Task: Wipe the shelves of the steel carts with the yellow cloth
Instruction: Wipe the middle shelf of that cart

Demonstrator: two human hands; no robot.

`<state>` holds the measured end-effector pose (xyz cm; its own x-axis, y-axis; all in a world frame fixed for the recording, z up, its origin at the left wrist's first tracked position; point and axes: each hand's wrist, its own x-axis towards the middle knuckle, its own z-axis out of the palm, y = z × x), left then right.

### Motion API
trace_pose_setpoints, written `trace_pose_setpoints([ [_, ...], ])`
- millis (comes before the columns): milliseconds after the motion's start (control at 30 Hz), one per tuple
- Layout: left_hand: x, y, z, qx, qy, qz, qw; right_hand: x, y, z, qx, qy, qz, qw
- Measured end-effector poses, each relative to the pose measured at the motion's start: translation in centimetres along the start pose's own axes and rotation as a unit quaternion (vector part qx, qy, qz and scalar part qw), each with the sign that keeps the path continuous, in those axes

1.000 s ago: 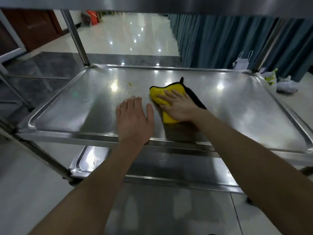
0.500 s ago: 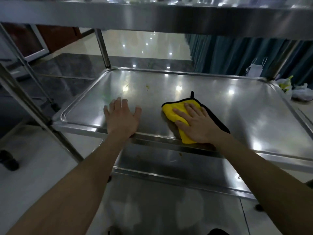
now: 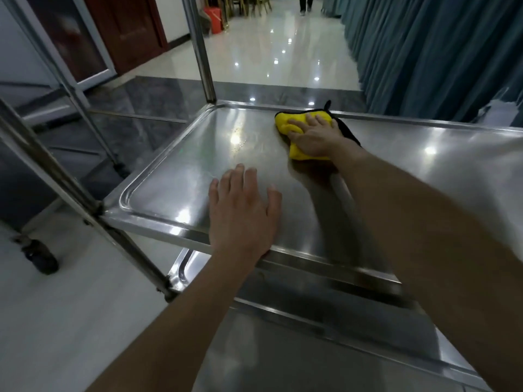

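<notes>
- The middle shelf (image 3: 175, 176) of the steel cart is seen from its near long edge. Its long axis runs left to right, and its raised rim closes the far side.
- A lower shelf (image 3: 311, 349) is seen beneath it, not yet reached by either hand.
- The left hand (image 3: 243, 216) is laid flat on the middle shelf at the near rim, with fingers straight and slightly spread. Nothing is held in it, and it appears to serve as a brace.
- The right hand (image 3: 314, 137) is stretched to the far side and pressed down on the yellow cloth (image 3: 285, 121), with fingers spread across the bunched fabric.
- The cloth is found against the far rim, ahead and to the right of the left hand, with its black backing trailing to the right.
- Pale specks (image 3: 239, 140) are seen on the steel just left of the cloth, toward the far left corner. The next stroke is therefore judged to run leftward along the shelf's long axis, and the cloth hand is the one suited to make it.
</notes>
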<state>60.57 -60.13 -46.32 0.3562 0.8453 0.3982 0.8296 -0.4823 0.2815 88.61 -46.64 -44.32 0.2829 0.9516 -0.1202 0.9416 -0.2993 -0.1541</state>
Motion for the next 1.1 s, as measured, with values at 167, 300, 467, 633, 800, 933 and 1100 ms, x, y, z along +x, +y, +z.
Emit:
trace_pose_setpoints([
  [167, 0.2, 0.1, 0.2, -0.019, 0.024, -0.011, 0.999, 1.5, -1.8, -0.4, -0.004, -0.009, -0.035, 0.999],
  [300, 0.3, 0.0, 0.2, -0.035, 0.063, -0.027, 0.997, -3.6, -2.1, 0.4, -0.003, 0.0, -0.081, 0.997],
  [467, 0.2, 0.1, -0.1, -0.089, 0.129, -0.061, 0.986, -14.5, -2.9, 2.7, 0.018, -0.002, -0.114, 0.993],
  [633, 0.3, 0.2, 0.0, -0.107, 0.163, -0.065, 0.979, -22.8, -2.2, 3.9, 0.007, 0.002, -0.142, 0.99],
  [800, 0.4, 0.4, -0.1, -0.125, 0.174, -0.062, 0.975, -26.8, -3.3, 3.7, 0.012, -0.004, -0.122, 0.992],
  [933, 0.5, 0.4, 0.2, -0.146, 0.166, -0.061, 0.973, -29.3, -3.7, 5.2, 0.007, 0.055, -0.12, 0.991],
  [1100, 0.3, 0.4, -0.5, -0.207, 0.148, -0.055, 0.966, -29.4, -3.9, 5.7, -0.017, 0.093, -0.113, 0.989],
])
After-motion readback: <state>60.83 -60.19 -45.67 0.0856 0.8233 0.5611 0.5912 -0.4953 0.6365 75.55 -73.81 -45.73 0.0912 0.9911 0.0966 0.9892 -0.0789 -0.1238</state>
